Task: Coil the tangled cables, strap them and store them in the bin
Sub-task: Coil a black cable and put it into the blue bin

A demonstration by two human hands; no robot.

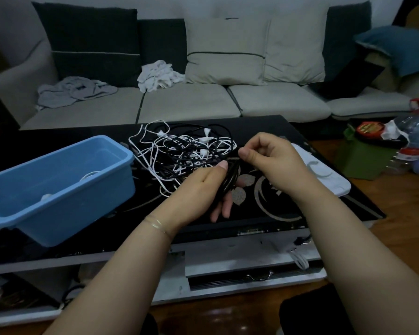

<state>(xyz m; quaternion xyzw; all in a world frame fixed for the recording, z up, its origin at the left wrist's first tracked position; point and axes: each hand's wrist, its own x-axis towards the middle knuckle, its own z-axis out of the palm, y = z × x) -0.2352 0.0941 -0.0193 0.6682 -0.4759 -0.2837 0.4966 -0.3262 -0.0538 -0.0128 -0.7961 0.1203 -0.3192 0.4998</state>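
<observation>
Left hand [201, 187] is gripping a bundle of black cable [228, 180], thumb on top and fingers curled underneath it, and I am seeing it hovering above the dark glass table [324, 213]. Just to its right, the right hand [266, 155] is pinching a strand of the same black cable between thumb and forefinger, the other fingers curled in. Just beyond both hands, the tangle of black and white cables [186, 151] is lying on the table, touching the bundle. Left of the left hand, the blue plastic bin [34, 213] is sitting at the table's near edge, and I am making out something white inside it. Right of the right hand, a white tray [334, 180] is resting on the table.
</observation>
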